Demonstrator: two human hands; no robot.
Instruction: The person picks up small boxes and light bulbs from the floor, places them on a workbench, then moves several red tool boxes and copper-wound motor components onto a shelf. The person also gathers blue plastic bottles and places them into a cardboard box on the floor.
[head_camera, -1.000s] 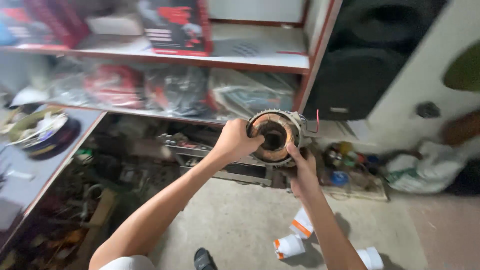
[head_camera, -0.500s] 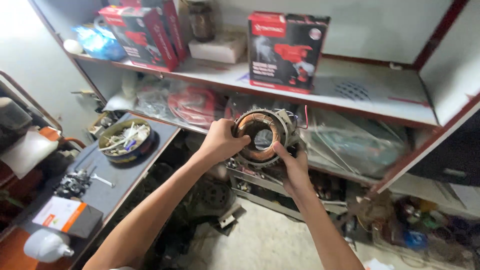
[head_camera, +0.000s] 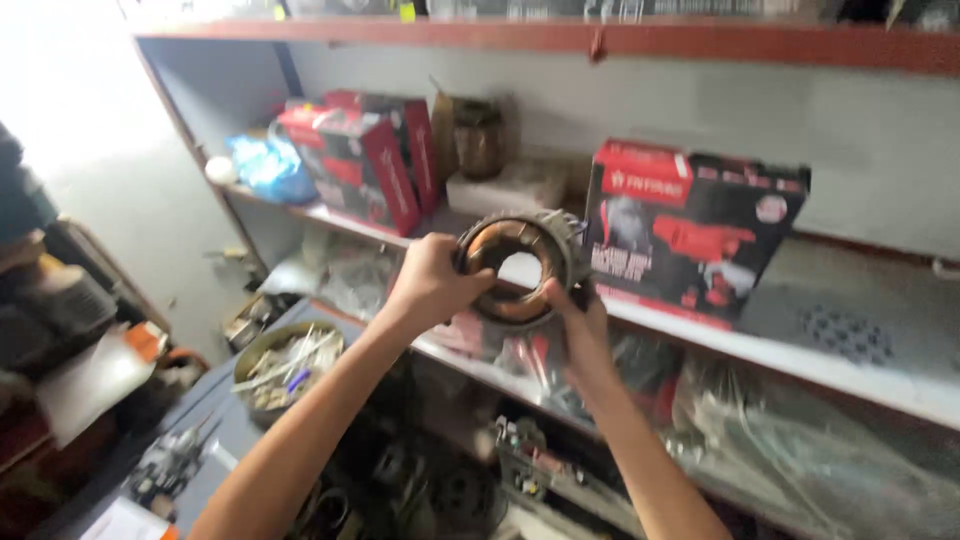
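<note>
- Since the earlier frames my view has swung up and leftward: the floor and the dark speaker-like box are gone, and the upper shelf with its boxes now fills the middle of the picture
- Both my arms have risen with it, and the ring-shaped motor stator (head_camera: 520, 268) sits higher, level with the shelf board (head_camera: 830, 365) rather than down by the lower clutter
- My left hand (head_camera: 432, 283) is closed around the stator's left rim, fingers wrapped over the edge, thumb toward the hollow centre
- My right hand (head_camera: 580, 322) grips the lower right of the ring from beneath, fingers curled behind it so I cannot see their tips
- I hold the stator tilted, its open bore facing me; copper-coloured windings line the inside and the outer shell looks grey and ribbed
- Just behind and to the right of it a red and black tool box (head_camera: 690, 230) stands on the shelf, near but apart from the ring
- Further left on the same shelf two red cartons (head_camera: 365, 165) lean together, with a blue plastic bag (head_camera: 262, 165) beside them and a dark jar (head_camera: 480, 138) behind
- Down at lower left a round bowl of small parts (head_camera: 285, 362) rests on a grey bench (head_camera: 225, 430), well apart from my hands
- Plastic-wrapped goods (head_camera: 790, 440) fill the shelf below, blurred
</note>
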